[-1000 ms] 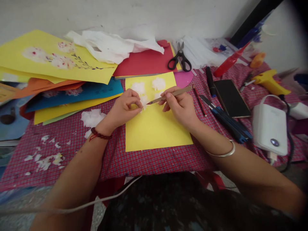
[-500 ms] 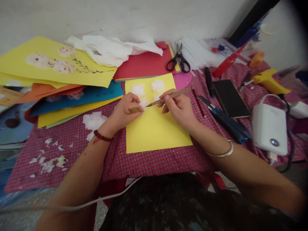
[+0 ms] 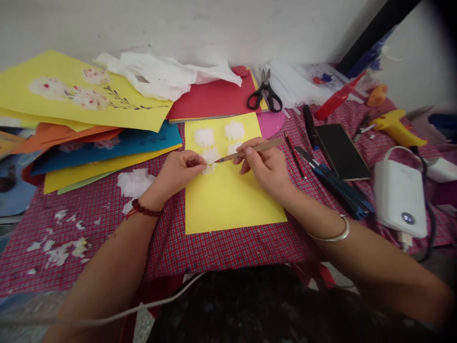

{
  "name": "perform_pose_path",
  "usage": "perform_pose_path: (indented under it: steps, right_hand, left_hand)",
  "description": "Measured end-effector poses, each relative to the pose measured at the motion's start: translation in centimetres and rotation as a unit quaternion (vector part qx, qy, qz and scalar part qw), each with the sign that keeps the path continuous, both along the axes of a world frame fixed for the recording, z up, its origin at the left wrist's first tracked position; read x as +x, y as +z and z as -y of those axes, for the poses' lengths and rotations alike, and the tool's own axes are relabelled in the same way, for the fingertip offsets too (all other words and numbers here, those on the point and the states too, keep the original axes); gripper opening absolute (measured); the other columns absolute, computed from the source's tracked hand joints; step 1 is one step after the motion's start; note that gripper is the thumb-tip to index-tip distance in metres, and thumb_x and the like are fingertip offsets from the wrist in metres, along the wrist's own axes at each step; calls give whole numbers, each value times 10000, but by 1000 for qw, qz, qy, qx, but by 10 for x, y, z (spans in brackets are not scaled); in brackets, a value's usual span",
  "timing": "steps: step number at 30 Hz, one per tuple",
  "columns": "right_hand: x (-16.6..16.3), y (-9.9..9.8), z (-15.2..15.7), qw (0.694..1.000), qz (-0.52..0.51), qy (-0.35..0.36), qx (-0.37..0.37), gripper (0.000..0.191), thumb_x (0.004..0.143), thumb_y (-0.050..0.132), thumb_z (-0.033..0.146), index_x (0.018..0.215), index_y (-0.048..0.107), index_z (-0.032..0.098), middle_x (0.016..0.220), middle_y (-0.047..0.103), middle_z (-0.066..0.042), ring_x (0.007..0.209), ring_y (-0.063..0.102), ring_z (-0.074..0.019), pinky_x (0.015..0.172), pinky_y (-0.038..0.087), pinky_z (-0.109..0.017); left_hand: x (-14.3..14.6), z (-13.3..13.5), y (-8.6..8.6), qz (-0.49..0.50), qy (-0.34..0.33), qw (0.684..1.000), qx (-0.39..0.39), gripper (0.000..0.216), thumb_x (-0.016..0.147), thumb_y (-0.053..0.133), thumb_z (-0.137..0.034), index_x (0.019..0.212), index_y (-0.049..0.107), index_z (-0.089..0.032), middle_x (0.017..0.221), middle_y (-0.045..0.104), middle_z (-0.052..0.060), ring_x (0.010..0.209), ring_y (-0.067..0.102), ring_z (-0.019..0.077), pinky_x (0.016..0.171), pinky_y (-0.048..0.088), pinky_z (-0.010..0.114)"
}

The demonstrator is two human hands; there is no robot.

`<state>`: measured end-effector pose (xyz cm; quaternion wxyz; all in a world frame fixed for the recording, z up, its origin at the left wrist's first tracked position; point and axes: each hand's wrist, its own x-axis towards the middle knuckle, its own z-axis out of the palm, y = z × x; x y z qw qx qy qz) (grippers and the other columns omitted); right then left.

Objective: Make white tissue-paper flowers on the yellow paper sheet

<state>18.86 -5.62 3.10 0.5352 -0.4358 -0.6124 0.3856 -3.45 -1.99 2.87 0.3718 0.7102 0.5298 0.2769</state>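
Observation:
A sheet of yellow paper [image 3: 228, 205] lies in front of me with several white tissue puffs [image 3: 204, 137] on its upper half. My right hand [image 3: 262, 159] grips a slim brown pencil-like stick [image 3: 268, 145], whose dark, pointed end is aimed left. At the sheet's left side, my left hand [image 3: 183, 171] pinches a small scrap of white tissue [image 3: 209, 169], close to the stick's tip. Whether tip and tissue touch I cannot tell. Both hands are just below the lower puffs, partly covering that area.
Torn tissue [image 3: 135, 183] and scraps lie left on the checked cloth [image 3: 221, 250]. Stacked coloured sheets [image 3: 143, 143] stand behind. Black scissors [image 3: 265, 91], a red pencil [image 3: 296, 157], blue-handled cutters [image 3: 335, 181], a black notebook [image 3: 342, 151], a yellow glue gun [image 3: 398, 126] and a white device [image 3: 402, 193] are right.
My left hand has shifted slightly left and down, its fingers now closer together on the tissue. The stick in my right hand has tilted a little flatter. The view has moved slightly.

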Motion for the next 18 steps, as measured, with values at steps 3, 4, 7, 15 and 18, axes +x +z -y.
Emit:
perform_pose_path:
  steps: [3, 4, 7, 15, 18]
  right_hand:
    - [-1, 3, 5, 1000, 23, -14, 7, 377, 955, 478, 546, 954, 615, 194, 786, 666, -14, 579, 601, -85, 518, 496, -220]
    - [-1, 4, 7, 999, 35, -16, 9, 374, 963, 466, 539, 958, 619, 198, 798, 667, -16, 588, 605, -88, 532, 501, -226]
    - [-3, 4, 10, 997, 79, -12, 16, 369, 976, 442, 521, 941, 628, 204, 832, 666, -28, 606, 606, -99, 554, 504, -247]
    - [-6, -1, 7, 958, 268, 41, 93, 239, 988, 416, 315, 980, 631, 211, 908, 684, -52, 709, 612, -143, 653, 490, -298]
    - [-7, -1, 11, 925, 351, 65, 133, 216, 972, 424, 268, 989, 634, 220, 912, 681, -49, 739, 600, -154, 659, 471, -297]
  left_hand:
    - [4, -1, 0, -3, 0, 1000, 17, 105, 718, 637, -240, 735, 719, -177, 697, 690, 17, 611, 556, 126, 536, 402, 250]
    - [6, -1, 0, -3, 1, 1000, 22, 108, 716, 628, -232, 730, 718, -175, 689, 689, 17, 608, 556, 127, 531, 399, 250]
    - [9, -3, -1, -3, 8, 999, 37, 106, 705, 612, -213, 708, 709, -170, 677, 686, 20, 610, 558, 134, 532, 401, 254]
    - [11, -6, -2, 21, 30, 998, 42, 71, 695, 661, -205, 683, 600, -171, 643, 617, 2, 590, 527, 125, 537, 406, 257]
    - [5, -8, -6, 55, 53, 995, 65, 102, 743, 631, -198, 719, 532, -189, 664, 595, -9, 609, 539, 123, 573, 441, 262]
